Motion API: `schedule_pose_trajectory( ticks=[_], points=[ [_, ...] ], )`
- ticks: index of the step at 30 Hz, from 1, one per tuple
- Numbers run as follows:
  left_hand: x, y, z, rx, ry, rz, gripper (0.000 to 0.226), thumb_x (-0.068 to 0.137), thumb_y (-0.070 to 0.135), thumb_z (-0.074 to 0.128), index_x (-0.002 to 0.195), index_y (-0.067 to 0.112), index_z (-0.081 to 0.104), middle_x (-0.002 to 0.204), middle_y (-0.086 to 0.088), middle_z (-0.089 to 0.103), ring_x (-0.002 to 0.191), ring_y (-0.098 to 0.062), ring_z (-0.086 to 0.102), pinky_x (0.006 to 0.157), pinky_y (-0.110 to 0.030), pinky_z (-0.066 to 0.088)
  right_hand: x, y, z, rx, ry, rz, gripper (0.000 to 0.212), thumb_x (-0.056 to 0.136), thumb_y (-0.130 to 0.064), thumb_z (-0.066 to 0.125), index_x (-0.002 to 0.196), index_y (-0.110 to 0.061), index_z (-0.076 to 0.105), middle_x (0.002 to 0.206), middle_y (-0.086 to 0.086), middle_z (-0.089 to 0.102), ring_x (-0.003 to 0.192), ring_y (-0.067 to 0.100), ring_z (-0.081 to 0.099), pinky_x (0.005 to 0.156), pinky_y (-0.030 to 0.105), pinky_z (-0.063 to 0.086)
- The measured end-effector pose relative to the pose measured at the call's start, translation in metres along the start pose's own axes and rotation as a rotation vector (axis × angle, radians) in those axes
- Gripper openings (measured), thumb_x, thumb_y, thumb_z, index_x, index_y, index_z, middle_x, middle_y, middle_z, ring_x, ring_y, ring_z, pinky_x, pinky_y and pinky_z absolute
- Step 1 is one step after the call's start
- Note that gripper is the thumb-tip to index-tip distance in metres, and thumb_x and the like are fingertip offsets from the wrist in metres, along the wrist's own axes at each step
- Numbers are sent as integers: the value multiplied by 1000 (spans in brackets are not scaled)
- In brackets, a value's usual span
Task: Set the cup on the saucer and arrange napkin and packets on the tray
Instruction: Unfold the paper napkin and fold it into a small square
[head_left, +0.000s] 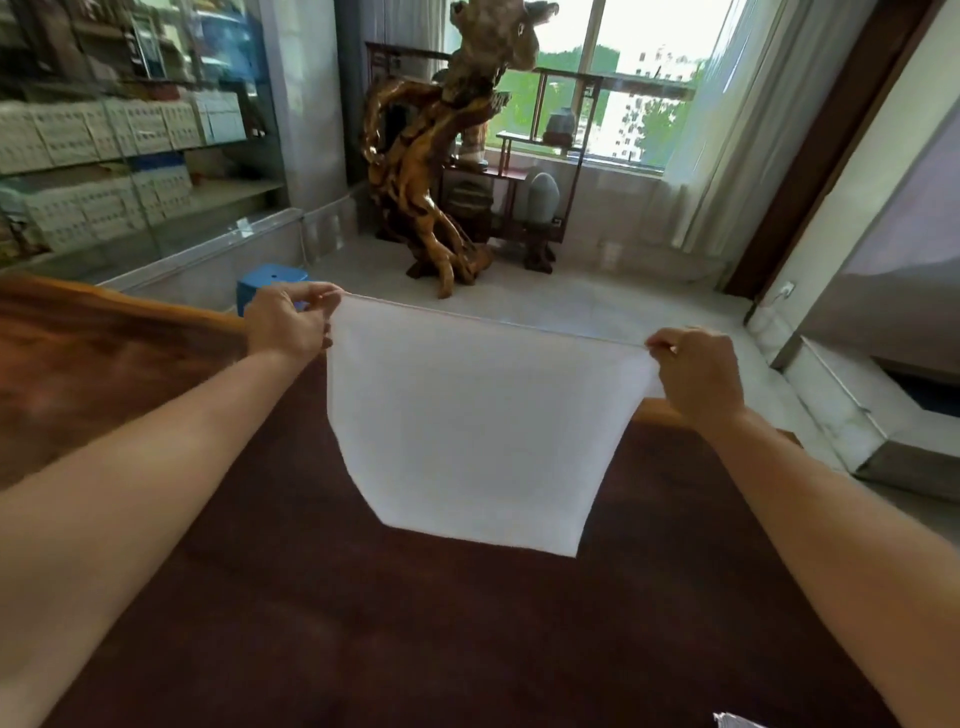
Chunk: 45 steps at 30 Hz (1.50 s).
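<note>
A white napkin (470, 426) hangs spread out in the air above the dark wooden table (363, 623). My left hand (288, 325) pinches its upper left corner. My right hand (698, 374) pinches its upper right corner, so the top edge is stretched taut between them and the lower edge hangs free. No cup, saucer or tray is in view. A small silvery scrap, perhaps a packet (735, 721), peeks in at the bottom right edge.
Beyond the table's far edge are a blue stool (267, 283), a large carved root sculpture (436, 171) and a wooden display stand (540, 208) by the window. Glass cabinets (130, 130) line the left wall. A stone step (883, 415) lies at the right.
</note>
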<state>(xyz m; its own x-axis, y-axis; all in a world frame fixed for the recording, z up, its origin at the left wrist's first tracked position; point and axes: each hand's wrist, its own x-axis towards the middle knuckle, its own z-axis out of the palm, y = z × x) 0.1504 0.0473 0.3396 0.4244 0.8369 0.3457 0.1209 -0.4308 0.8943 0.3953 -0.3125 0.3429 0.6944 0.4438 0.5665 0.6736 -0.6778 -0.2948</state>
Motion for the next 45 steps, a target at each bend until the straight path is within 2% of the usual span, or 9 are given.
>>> schedule_pose_trajectory(
  ticks=[3, 6, 14, 19, 24, 32, 37, 41, 45],
  points=[
    [-2, 5, -7, -102, -30, -29, 10, 92, 20, 71, 100, 18, 75, 78, -4, 69, 49, -8, 60, 48, -22, 57, 1, 1, -8, 74, 49, 13, 18, 90, -3, 63, 99, -6, 78, 99, 14, 76, 92, 30, 69, 87, 30, 47],
    [-23, -15, -21, -97, -109, -34, 8, 90, 21, 72, 87, 28, 75, 74, -4, 71, 48, -11, 63, 47, -26, 56, -27, 10, 0, 37, -16, -8, 17, 89, -3, 64, 97, -8, 78, 97, 14, 76, 87, 33, 69, 85, 38, 52],
    [-184, -141, -54, 136, -383, -419, 5, 88, 18, 76, 92, 18, 77, 75, -8, 71, 46, -5, 65, 39, -22, 52, -216, 42, 63, 27, -546, 154, 16, 86, -6, 68, 86, -18, 79, 81, -2, 69, 83, 25, 67, 73, 31, 49],
    [-296, -203, -75, 272, -497, -715, 7, 86, 17, 77, 92, 20, 77, 80, -7, 75, 68, -20, 72, 45, -29, 56, -331, 58, 82, 32, -804, 340, 18, 91, -9, 64, 92, -18, 79, 91, 2, 72, 88, 24, 67, 72, 31, 48],
    [-346, -232, -73, 339, -540, -854, 8, 89, 17, 74, 95, 19, 77, 87, -5, 74, 80, -21, 71, 49, -28, 56, -378, 64, 87, -15, -966, 462, 31, 92, -8, 60, 73, -32, 70, 79, -5, 69, 71, 11, 63, 60, 29, 48],
    [-305, -256, -45, 392, -521, -810, 15, 92, 24, 70, 105, 17, 72, 102, -3, 70, 96, -23, 65, 62, -30, 54, -331, 62, 112, 4, -924, 492, 26, 93, -12, 62, 76, -30, 68, 82, -1, 70, 72, 11, 61, 56, 22, 41],
    [-264, -275, -24, 411, -445, -759, 6, 92, 28, 68, 94, 23, 71, 95, 2, 71, 93, -21, 67, 83, -48, 59, -289, 54, 147, 48, -875, 524, 14, 96, -14, 60, 92, -17, 74, 87, 0, 70, 74, 11, 59, 57, 20, 39],
    [-239, -291, -7, 491, -405, -772, 9, 94, 31, 62, 92, 25, 67, 94, 3, 70, 93, -23, 66, 83, -46, 58, -262, 55, 190, 83, -845, 618, 13, 96, -16, 63, 102, -12, 73, 95, 0, 68, 87, 14, 59, 72, 26, 44],
    [-228, -309, 6, 564, -390, -791, 15, 98, 30, 56, 97, 18, 65, 97, -2, 68, 94, -25, 63, 78, -41, 54, -250, 56, 230, 108, -839, 675, 11, 95, -18, 64, 101, -15, 72, 95, 0, 69, 85, 13, 61, 66, 25, 45]
  ],
)
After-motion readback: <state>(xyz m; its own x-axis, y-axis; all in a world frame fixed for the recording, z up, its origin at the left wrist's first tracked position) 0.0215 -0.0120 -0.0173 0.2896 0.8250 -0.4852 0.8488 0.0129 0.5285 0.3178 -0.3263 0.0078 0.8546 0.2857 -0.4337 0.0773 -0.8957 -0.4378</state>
